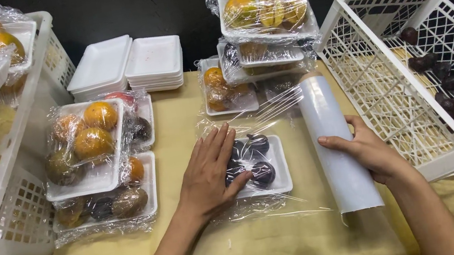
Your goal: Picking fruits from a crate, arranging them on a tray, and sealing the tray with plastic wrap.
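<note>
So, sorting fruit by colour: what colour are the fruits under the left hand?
Dark purple fruits, clearest in the head view.

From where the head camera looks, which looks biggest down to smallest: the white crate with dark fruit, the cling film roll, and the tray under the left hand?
1. White crate, plainly the largest.
2. Cling film roll, held by the right hand.
3. Tray under the left hand, partly hidden, so its place below the roll is unsure.

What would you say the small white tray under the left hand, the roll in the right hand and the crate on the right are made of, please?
The tray looks like white foam: matte, thick soft rim. The roll seems thin clear plastic film, glossy and wrinkling where it stretches over the dark fruit. The crate appears to be rigid white moulded plastic with an open lattice.
</note>
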